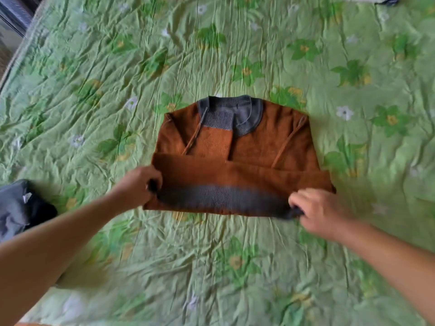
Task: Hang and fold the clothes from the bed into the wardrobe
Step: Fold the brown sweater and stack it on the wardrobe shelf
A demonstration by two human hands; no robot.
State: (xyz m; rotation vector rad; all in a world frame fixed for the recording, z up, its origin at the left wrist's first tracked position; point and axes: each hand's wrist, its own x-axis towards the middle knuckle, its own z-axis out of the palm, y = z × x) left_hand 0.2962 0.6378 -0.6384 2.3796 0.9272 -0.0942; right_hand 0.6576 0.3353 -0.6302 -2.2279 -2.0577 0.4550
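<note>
Now | left hand pinches sweater hem | right hand pinches hem too

Sweater: matt rust knit, fuzzy; grey ribbed collar, hem. Bedspread: crinkled green floral cloth, matt.

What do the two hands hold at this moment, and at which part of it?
Both hold the orange sweater by its grey ribbed hem: the left hand pinches the left corner, the right hand the right corner.
</note>
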